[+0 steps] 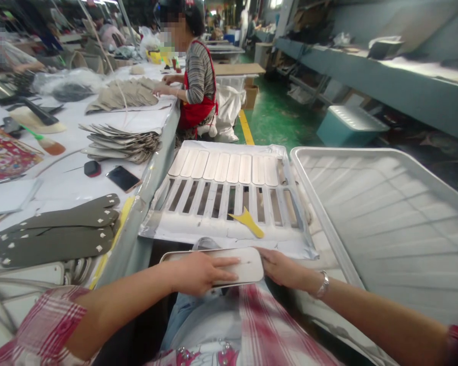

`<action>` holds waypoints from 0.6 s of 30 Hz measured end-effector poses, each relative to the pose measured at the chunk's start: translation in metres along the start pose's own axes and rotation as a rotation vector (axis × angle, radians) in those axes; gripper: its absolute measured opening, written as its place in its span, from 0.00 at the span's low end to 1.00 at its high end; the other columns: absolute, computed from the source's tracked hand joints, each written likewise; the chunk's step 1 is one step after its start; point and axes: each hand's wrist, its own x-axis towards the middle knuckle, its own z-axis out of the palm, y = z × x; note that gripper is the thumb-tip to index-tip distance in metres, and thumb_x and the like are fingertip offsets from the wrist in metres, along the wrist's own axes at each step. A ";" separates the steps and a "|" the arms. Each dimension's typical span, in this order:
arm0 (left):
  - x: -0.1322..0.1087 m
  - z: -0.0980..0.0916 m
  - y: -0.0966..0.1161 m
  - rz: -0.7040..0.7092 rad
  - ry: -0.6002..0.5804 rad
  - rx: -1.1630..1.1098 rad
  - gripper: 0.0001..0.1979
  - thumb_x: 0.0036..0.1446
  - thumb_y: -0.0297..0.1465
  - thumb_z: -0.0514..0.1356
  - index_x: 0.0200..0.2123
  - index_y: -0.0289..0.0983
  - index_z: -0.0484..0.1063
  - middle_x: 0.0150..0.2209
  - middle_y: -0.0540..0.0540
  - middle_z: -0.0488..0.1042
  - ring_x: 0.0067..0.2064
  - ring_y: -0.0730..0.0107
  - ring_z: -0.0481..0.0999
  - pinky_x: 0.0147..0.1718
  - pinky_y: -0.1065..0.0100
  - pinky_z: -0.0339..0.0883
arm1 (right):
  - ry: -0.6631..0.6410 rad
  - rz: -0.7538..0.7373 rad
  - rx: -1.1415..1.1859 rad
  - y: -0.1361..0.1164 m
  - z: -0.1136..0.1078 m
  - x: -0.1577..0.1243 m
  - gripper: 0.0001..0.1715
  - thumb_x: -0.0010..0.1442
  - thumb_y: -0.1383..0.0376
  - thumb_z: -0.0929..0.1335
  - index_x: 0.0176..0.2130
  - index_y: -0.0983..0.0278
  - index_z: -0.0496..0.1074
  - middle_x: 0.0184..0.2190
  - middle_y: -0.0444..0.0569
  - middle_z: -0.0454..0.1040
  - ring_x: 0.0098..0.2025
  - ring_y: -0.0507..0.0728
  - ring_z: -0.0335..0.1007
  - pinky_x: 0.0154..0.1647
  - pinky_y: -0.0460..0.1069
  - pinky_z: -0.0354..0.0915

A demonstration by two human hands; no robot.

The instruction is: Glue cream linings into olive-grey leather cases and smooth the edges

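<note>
Low in front of my body is a long white panel with rounded corners (251, 265), tilted toward me. My left hand (196, 272) holds it from the left, with two fingers stretched flat across its face; the thumb is hidden. At its right end, my right hand (282, 267) grips the edge, its fingertips partly behind the panel. Just beyond lies a white slotted rack (213, 231), with a row of similar white panels (229, 166) along its far side. A yellow forked plastic tool (249, 222) rests on the rack's near part.
A big white bin (351, 264) stands to the right. On the left table are dark grey strips (57, 231), a phone (123, 178), a stack of thin pieces (122, 145) and a brush (49, 145). A co-worker in a red apron (196, 84) sits farther along it.
</note>
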 end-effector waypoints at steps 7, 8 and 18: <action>0.002 -0.004 0.005 0.058 -0.014 -0.115 0.24 0.56 0.43 0.55 0.56 0.47 0.62 0.63 0.47 0.53 0.52 0.56 0.70 0.49 0.62 0.64 | 0.027 -0.059 -0.071 -0.006 -0.013 -0.005 0.24 0.59 0.69 0.57 0.53 0.62 0.67 0.47 0.49 0.72 0.47 0.56 0.68 0.52 0.54 0.62; 0.003 -0.003 0.007 0.051 -0.012 -0.095 0.28 0.54 0.47 0.56 0.57 0.46 0.62 0.63 0.46 0.53 0.50 0.54 0.71 0.47 0.60 0.65 | 0.018 -0.052 -0.062 -0.008 -0.013 -0.005 0.24 0.59 0.69 0.57 0.52 0.62 0.68 0.46 0.49 0.73 0.46 0.56 0.69 0.51 0.53 0.63; 0.006 0.007 0.008 0.037 -0.004 0.151 0.23 0.56 0.32 0.53 0.56 0.48 0.61 0.63 0.46 0.52 0.32 0.66 0.76 0.32 0.64 0.67 | -0.111 0.250 0.175 -0.001 -0.018 -0.009 0.33 0.63 0.51 0.52 0.61 0.64 0.54 0.20 0.46 0.71 0.20 0.55 0.69 0.22 0.50 0.67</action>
